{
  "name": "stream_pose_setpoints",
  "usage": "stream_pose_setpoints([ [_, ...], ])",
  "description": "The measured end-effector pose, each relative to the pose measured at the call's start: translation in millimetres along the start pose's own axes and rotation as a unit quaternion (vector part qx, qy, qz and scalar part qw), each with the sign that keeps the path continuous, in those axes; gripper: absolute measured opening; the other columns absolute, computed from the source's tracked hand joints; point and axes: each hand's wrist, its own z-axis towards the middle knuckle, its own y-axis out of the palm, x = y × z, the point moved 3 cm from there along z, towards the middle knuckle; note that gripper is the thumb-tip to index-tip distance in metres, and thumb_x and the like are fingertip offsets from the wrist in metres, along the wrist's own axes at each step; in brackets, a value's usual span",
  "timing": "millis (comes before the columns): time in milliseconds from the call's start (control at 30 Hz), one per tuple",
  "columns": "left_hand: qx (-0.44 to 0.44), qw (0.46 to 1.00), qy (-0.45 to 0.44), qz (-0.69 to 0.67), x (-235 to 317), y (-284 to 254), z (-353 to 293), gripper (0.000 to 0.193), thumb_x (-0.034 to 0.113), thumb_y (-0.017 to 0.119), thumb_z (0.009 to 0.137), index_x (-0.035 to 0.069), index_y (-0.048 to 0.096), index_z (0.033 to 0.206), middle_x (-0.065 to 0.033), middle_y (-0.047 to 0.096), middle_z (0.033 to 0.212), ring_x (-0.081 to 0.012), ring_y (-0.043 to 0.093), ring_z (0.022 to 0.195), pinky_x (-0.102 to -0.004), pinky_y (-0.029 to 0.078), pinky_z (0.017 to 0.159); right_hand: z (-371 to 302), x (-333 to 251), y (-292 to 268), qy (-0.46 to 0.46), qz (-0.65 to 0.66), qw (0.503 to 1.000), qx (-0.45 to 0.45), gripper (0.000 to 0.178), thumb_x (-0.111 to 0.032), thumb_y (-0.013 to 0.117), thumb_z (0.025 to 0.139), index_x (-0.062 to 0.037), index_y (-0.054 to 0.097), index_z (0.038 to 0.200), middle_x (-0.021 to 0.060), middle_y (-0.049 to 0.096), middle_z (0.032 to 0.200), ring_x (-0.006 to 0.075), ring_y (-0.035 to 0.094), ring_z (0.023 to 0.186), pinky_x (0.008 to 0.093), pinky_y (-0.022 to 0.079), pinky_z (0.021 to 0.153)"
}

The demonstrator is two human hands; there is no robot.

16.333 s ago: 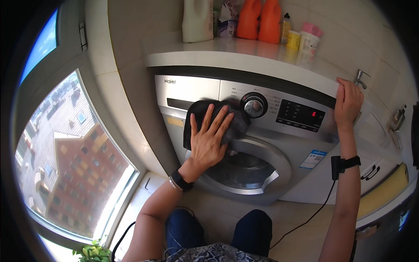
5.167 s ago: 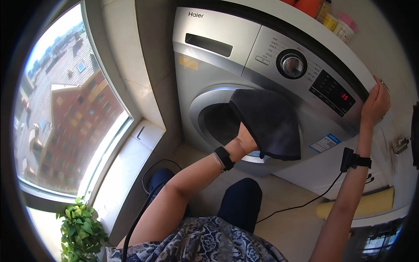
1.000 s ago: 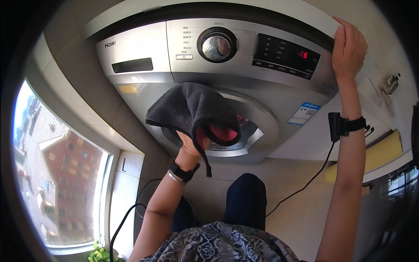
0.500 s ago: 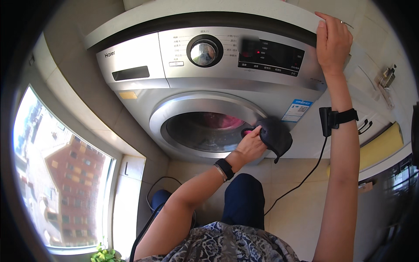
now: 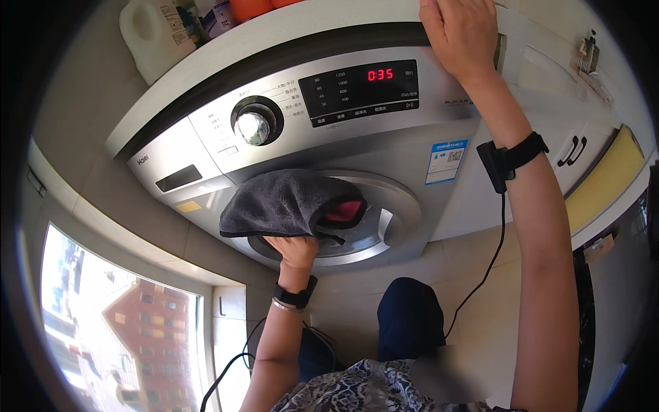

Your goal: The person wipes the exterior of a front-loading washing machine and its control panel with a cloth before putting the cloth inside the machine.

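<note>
Grey cloth (image 5: 285, 203), thick and soft like a towel, hangs bunched against the front of a silver washing machine (image 5: 453, 199), covering the upper left part of its round door (image 5: 374, 226). A patch of pink or red shows inside the fold at the cloth's right end. The left hand (image 5: 296, 249) holds the cloth from below, its fingers closed up into the fabric; the fingertips themselves are hidden by the cloth. A dark watch and a thin bangle sit on that wrist.

The right hand (image 5: 461, 33) is up at the top edge of the machine, palm down, fingers lying flat and close together on the white tabletop (image 5: 274, 31) that runs over the machine. It grips nothing. A black strap (image 5: 511, 156) with a small box goes around the right forearm, and a thin black cable (image 5: 491, 261) hangs down from it toward the floor.

On the machine's panel a chrome knob (image 5: 254, 126) sits left of a dark display (image 5: 360, 93) showing red digits, and a blue and white sticker (image 5: 445, 161) is fixed below the display. A white plastic jug (image 5: 152, 36) stands on the tabletop at the upper left. To the lower left a window (image 5: 123, 329) looks out on red brick buildings. The person crouches in front, dark trousers and a patterned top visible at the bottom.
</note>
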Motion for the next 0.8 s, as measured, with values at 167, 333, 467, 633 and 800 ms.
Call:
stream_pose_setpoints([
  [167, 0.019, 0.997, 0.068, -0.009, 57.7, 22.1, 4.2, 0.05, 0.03, 0.063, 0.083, 0.008, 0.059, 0.127, -0.0164, 0.054, 0.131, -0.037, 0.045, 0.126, -0.0525, 0.026, 0.106, -3.8, 3.1, -2.1, -0.003, -0.011, 1.0, 0.015, 0.012, -0.015, 0.052, 0.081, -0.0058, 0.056, 0.088, 0.0142, 0.054, 0.084, 0.0338, 0.051, 0.085, 0.045, 0.038, 0.078],
  [333, -0.133, 0.974, 0.122, -0.137, 126.8, 56.7, 4.9, 0.041, 0.025, 0.063, 0.075, 0.012, 0.067, 0.114, -0.0108, 0.058, 0.125, -0.0315, 0.048, 0.123, -0.0539, 0.027, 0.107, -3.1, 2.5, -2.9, -0.011, -0.008, 0.999, 0.029, 0.011, -0.014, 0.052, 0.081, -0.0059, 0.056, 0.087, 0.0142, 0.055, 0.085, 0.0341, 0.051, 0.085, 0.0459, 0.039, 0.079],
  [467, -0.22, 0.941, 0.241, -0.089, 147.5, 64.4, -4.6, 0.039, 0.021, 0.059, 0.077, 0.013, 0.067, 0.114, -0.0067, 0.059, 0.126, -0.026, 0.044, 0.126, -0.0517, 0.022, 0.111, -0.5, -0.7, -2.0, -0.008, -0.001, 1.0, 0.021, 0.012, -0.014, 0.052, 0.081, -0.0059, 0.057, 0.088, 0.0144, 0.055, 0.086, 0.0344, 0.052, 0.086, 0.0462, 0.039, 0.08],
  [633, -0.205, 0.949, 0.222, -0.087, 122.7, 26.8, 30.1, 0.041, 0.02, 0.058, 0.078, 0.013, 0.064, 0.118, -0.0044, 0.057, 0.129, -0.0218, 0.041, 0.13, -0.0478, 0.019, 0.114, 0.0, 2.2, -4.7, 0.005, 0.002, 1.0, -0.012, 0.014, -0.015, 0.053, 0.081, -0.0057, 0.057, 0.09, 0.0151, 0.057, 0.088, 0.035, 0.052, 0.087, 0.0464, 0.039, 0.081],
  [800, -0.07, 0.987, 0.108, -0.094, 64.9, -14.4, 47.6, 0.046, 0.01, 0.069, 0.064, 0.004, 0.065, 0.109, -0.0158, 0.058, 0.122, -0.036, 0.048, 0.12, -0.052, 0.029, 0.103, -13.1, 4.0, -17.9, -0.024, 0.016, 0.999, 0.028, 0.023, -0.013, 0.055, 0.085, -0.0065, 0.061, 0.106, 0.013, 0.06, 0.111, 0.0301, 0.055, 0.101, 0.0419, 0.038, 0.094],
])
